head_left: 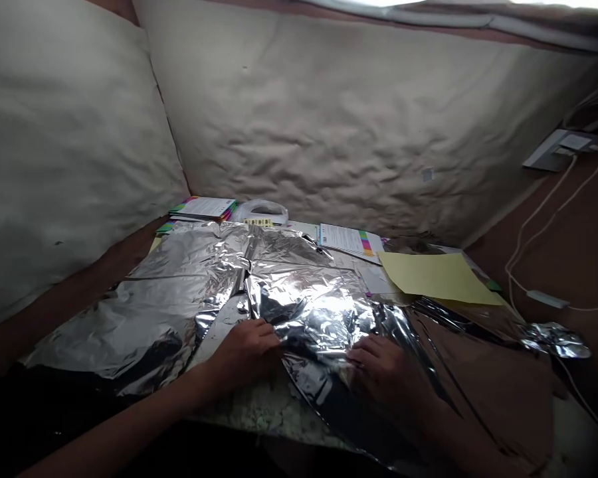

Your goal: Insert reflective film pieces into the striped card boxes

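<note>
Shiny silver foil sheets cover much of the table. My left hand has its fingers closed on the left edge of the middle foil sheet. My right hand rests on the same sheet's right part, fingers bent and pressed near its lower side; whether they grip it is unclear. Another foil sheet lies flat to the left. Darker, brownish foil spreads under and beyond my right forearm. A yellow paper sheet lies on the far right part of the foil.
Stacks of printed booklets stand at the back left and back centre. A roll of clear tape sits between them. White cables hang from a socket box on the right. The pale table shows near the front edge.
</note>
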The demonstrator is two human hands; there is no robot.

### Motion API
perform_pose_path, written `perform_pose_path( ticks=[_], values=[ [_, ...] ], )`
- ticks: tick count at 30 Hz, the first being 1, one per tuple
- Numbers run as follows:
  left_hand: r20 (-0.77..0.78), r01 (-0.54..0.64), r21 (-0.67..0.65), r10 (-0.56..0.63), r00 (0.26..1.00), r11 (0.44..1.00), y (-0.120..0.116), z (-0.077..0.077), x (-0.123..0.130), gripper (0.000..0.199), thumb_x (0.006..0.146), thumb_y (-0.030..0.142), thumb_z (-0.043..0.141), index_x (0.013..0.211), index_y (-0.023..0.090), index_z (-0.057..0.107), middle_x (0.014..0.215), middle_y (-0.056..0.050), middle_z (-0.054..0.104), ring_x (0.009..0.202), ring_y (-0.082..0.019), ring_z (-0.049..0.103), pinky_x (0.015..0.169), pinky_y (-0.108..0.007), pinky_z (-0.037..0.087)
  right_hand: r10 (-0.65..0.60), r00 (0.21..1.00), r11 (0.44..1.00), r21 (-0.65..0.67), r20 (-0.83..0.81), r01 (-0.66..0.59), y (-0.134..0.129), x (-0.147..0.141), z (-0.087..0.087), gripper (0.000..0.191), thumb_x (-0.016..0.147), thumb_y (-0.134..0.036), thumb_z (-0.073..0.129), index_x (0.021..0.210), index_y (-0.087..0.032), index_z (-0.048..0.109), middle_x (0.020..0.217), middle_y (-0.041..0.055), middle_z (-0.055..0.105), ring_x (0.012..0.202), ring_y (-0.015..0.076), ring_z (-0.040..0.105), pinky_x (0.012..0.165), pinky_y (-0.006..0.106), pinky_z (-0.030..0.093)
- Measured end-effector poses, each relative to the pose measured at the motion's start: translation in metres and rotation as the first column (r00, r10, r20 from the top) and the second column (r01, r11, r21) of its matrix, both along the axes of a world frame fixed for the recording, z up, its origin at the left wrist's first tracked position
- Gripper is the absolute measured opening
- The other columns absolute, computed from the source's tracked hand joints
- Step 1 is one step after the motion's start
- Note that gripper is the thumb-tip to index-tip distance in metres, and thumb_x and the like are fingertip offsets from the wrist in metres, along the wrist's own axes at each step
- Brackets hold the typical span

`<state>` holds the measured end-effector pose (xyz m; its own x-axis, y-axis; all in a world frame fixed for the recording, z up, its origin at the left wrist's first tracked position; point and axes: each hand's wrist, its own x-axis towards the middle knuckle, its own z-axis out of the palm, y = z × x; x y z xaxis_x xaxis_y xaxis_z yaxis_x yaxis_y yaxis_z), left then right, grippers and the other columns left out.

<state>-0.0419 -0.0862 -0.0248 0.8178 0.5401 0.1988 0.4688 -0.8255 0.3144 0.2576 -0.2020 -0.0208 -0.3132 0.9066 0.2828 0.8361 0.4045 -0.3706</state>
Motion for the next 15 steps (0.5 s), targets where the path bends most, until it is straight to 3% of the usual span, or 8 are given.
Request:
perform_pose_path(
  ticks=[4, 6, 9, 12, 15],
  values=[
    [0.022, -0.215, -0.255, 0.228, 0.973, 0.943, 0.013, 0.006, 0.007, 0.023, 0.097, 0.037, 0.051, 0.099, 0.021, 0.067, 0.085, -0.002, 0.072, 0.078, -0.018, 0.066, 0.069, -0.025, 0.042, -0.195, 0.977, 0.962, -0.209, -0.088, 0.173, 0.016, 0.001, 0.000, 0.034, 0.100, -0.032, 0.039, 0.079, -0.020, 0.063, 0.085, 0.0055, 0.065, 0.079, 0.0187, 0.059, 0.071, 0.030, 0.044],
    [-0.054, -0.329, -0.283, 0.327, 0.943, 0.901, 0.019, 0.009, 0.010, 0.028, 0.094, 0.043, 0.054, 0.110, 0.024, 0.066, 0.084, -0.001, 0.074, 0.077, -0.020, 0.068, 0.067, -0.026, 0.042, -0.290, 0.954, 0.913, -0.318, -0.069, 0.255, 0.026, 0.000, 0.002, 0.037, 0.100, -0.036, 0.037, 0.079, -0.020, 0.063, 0.081, 0.0049, 0.065, 0.075, 0.0187, 0.060, 0.069, 0.030, 0.042],
    [-0.200, -0.423, -0.176, 0.389, 0.899, 0.889, 0.021, 0.011, 0.014, 0.033, 0.093, 0.047, 0.054, 0.118, 0.027, 0.064, 0.084, -0.002, 0.074, 0.082, -0.025, 0.070, 0.067, -0.030, 0.044, -0.327, 0.945, 0.863, -0.397, 0.032, 0.312, 0.037, -0.004, 0.006, 0.039, 0.100, -0.039, 0.037, 0.076, -0.020, 0.061, 0.077, 0.0041, 0.066, 0.069, 0.0178, 0.059, 0.064, 0.029, 0.039],
    [-0.268, -0.423, -0.065, 0.393, 0.880, 0.904, 0.016, 0.012, 0.015, 0.039, 0.096, 0.044, 0.050, 0.129, 0.026, 0.057, 0.089, -0.005, 0.074, 0.082, -0.027, 0.070, 0.068, -0.032, 0.047, -0.313, 0.938, 0.863, -0.368, 0.151, 0.347, 0.040, -0.008, 0.009, 0.037, 0.099, -0.035, 0.038, 0.073, -0.020, 0.059, 0.077, 0.0045, 0.067, 0.068, 0.0180, 0.059, 0.063, 0.029, 0.035],
    [-0.181, -0.293, 0.065, 0.300, 0.937, 0.954, 0.011, 0.013, 0.017, 0.048, 0.098, 0.033, 0.046, 0.145, 0.027, 0.040, 0.124, -0.010, 0.065, 0.108, -0.027, 0.064, 0.086, -0.037, 0.048, -0.290, 0.934, 0.873, -0.343, 0.206, 0.347, 0.041, -0.010, 0.011, 0.036, 0.099, -0.033, 0.037, 0.074, -0.020, 0.060, 0.077, 0.0045, 0.067, 0.070, 0.0190, 0.060, 0.063, 0.029, 0.034]
  ],
)
